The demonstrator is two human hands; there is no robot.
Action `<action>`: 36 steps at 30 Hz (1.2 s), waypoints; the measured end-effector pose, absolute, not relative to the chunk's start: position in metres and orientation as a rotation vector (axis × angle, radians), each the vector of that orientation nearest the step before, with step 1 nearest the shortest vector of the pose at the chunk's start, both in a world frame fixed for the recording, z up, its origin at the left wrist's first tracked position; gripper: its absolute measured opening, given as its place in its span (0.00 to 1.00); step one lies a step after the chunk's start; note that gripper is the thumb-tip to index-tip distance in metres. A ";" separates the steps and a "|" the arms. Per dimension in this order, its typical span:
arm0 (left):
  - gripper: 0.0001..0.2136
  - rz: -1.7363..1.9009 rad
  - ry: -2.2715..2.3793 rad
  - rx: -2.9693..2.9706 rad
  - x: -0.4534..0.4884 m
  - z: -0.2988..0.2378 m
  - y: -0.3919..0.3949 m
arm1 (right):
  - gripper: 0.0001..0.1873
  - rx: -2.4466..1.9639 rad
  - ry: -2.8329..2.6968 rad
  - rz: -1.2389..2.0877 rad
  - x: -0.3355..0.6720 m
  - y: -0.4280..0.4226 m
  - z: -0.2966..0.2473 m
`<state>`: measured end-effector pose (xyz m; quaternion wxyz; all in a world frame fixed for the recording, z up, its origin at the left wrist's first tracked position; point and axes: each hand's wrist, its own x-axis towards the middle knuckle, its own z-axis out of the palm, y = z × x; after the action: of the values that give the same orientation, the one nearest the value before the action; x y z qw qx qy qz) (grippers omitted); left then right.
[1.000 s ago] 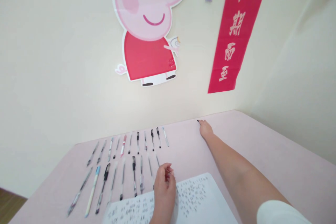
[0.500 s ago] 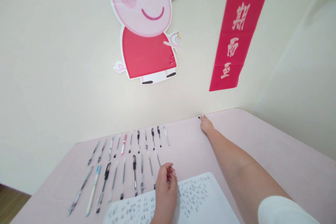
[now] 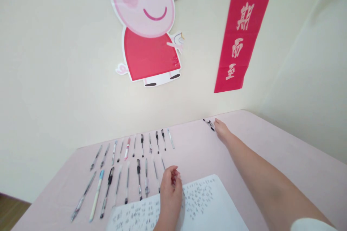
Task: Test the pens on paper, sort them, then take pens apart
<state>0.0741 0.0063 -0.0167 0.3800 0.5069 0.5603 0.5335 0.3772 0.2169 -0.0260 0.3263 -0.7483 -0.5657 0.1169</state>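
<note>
Because the fingers of the right hand (image 3: 222, 131) sit just right of the dark pen pieces (image 3: 212, 129) at the far edge of the tabletop (image 3: 284, 151), a small leftward slip could knock them askew or roll them against the wall (image 3: 67, 61). Whether one pen or two lie there is too small to tell. Those fingers point toward the far side with nothing visible in them; their near side is hidden, so I cannot tell how narrow the grip is.

On the near side, the left hand (image 3: 171, 191) lies over the written sheet (image 3: 200, 202), its fingers curled. I cannot tell if they pinch anything, though a thin pen (image 3: 163, 164) runs out of sight behind them. If that hand shifts left, it could drag this pen, or bump its neighbour (image 3: 156, 172).

The sheet brings a risk too: its far edge runs close to the lower ends of the near row (image 3: 139, 175), so pressing and sliding on the paper could nudge several pens out of line. The far row (image 3: 142, 146) lies well apart from both hands and seems safer, though slim round barrels would probably roll if struck.
</note>
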 end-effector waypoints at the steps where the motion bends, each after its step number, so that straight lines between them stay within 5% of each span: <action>1: 0.11 1.368 1.429 1.291 0.074 -0.017 0.006 | 0.24 -1.991 -1.504 0.297 0.377 0.206 -0.025; 9: 0.11 1.360 1.426 1.320 0.075 -0.018 0.005 | 0.21 -2.386 -1.778 -0.237 0.361 0.151 -0.009; 36: 0.11 1.354 1.441 1.325 0.074 -0.017 0.007 | 0.18 -2.494 -1.871 -0.019 0.354 0.164 0.000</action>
<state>0.0742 0.0067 -0.0169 0.3715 0.5168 0.5619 0.5283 0.3538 0.1640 0.0002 0.0118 -0.8000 -0.5999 -0.0061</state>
